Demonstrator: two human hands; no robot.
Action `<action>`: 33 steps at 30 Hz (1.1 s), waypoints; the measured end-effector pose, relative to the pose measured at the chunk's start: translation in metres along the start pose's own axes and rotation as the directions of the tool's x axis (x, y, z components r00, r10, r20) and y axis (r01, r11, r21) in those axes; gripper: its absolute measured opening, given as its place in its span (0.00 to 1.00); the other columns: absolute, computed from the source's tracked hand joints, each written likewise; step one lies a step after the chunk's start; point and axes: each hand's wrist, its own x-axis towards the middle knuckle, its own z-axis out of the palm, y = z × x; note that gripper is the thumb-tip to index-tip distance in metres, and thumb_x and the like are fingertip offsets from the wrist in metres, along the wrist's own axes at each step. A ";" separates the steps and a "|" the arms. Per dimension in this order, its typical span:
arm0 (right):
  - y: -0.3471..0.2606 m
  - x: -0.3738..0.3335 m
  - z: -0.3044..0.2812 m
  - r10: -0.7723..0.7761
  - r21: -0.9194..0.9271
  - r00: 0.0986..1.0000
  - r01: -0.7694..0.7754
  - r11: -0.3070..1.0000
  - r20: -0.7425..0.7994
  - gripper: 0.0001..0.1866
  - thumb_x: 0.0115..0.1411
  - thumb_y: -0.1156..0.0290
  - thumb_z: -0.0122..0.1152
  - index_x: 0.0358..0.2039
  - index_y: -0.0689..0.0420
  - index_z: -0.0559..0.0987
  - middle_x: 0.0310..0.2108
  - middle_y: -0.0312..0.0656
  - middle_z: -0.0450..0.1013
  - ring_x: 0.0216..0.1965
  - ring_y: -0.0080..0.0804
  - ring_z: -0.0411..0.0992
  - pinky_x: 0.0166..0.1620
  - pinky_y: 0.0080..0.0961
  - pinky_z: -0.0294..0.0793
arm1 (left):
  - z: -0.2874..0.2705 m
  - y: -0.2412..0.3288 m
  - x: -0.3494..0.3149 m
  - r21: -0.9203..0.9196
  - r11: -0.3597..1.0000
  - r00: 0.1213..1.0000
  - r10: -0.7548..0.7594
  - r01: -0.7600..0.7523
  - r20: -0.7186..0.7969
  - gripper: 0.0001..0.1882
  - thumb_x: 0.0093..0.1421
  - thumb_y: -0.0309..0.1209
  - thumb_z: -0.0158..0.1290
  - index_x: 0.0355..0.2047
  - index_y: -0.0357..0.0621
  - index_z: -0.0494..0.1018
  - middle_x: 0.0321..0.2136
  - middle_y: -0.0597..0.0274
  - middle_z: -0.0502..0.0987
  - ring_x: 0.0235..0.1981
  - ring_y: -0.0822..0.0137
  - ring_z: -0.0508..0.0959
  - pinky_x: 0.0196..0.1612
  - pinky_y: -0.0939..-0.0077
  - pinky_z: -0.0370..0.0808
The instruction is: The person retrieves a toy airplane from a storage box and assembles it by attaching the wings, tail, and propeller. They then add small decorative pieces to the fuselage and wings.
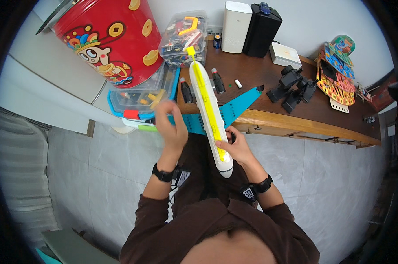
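A toy brick airplane (209, 110) with a white body, a yellow stripe and teal wings (242, 105) slants up from my lap over the cabinet's front edge. Its rounded nose points toward me, and a yellow piece (190, 51) shows at the far end. My right hand (236, 147) is closed round the body near the nose, thumb on top. Beside the left wing, my left hand (171, 127) is raised with bent fingers; motion smears them, so anything in them is unclear. Two black engine-like cylinders (186, 90) (218, 81) lie on either side of the body.
On the brown cabinet (260, 72) are a small white cylinder (238, 83), black blocky parts (292, 89), a battery (217, 42), white and black boxes (236, 27) and a colourful tiered toy (337, 79). At left stand a red drum (113, 42) and clear brick bins (183, 37).
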 end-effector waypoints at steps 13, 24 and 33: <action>-0.007 0.010 0.011 0.103 0.052 0.987 -0.110 0.993 0.125 0.23 0.51 0.72 0.65 0.46 0.64 0.68 0.35 0.42 0.74 0.34 0.23 0.72 0.37 0.21 0.72 | -0.018 0.011 -0.091 -0.425 -0.327 0.311 -0.348 0.844 0.885 0.38 0.54 0.57 0.50 0.55 0.42 0.57 0.47 0.55 0.69 0.47 0.58 0.72 0.53 0.61 0.68; -0.008 0.015 -0.002 -0.061 -0.180 0.998 0.058 0.982 -0.015 0.11 0.56 0.68 0.59 0.31 0.64 0.77 0.22 0.34 0.70 0.23 0.18 0.66 0.28 0.16 0.66 | -0.020 0.013 -0.078 -0.490 -0.461 0.272 -0.460 0.740 0.845 0.28 0.56 0.38 0.54 0.53 0.39 0.58 0.43 0.55 0.70 0.43 0.60 0.74 0.49 0.54 0.72; -0.022 0.014 -0.031 -0.033 0.227 0.998 0.043 0.973 -0.046 0.14 0.67 0.62 0.39 0.42 0.58 0.68 0.30 0.30 0.62 0.32 0.15 0.58 0.34 0.10 0.59 | -0.020 0.028 -0.067 -0.499 -0.242 0.340 -0.488 0.832 0.804 0.29 0.58 0.36 0.53 0.56 0.43 0.55 0.46 0.56 0.68 0.48 0.59 0.71 0.54 0.45 0.67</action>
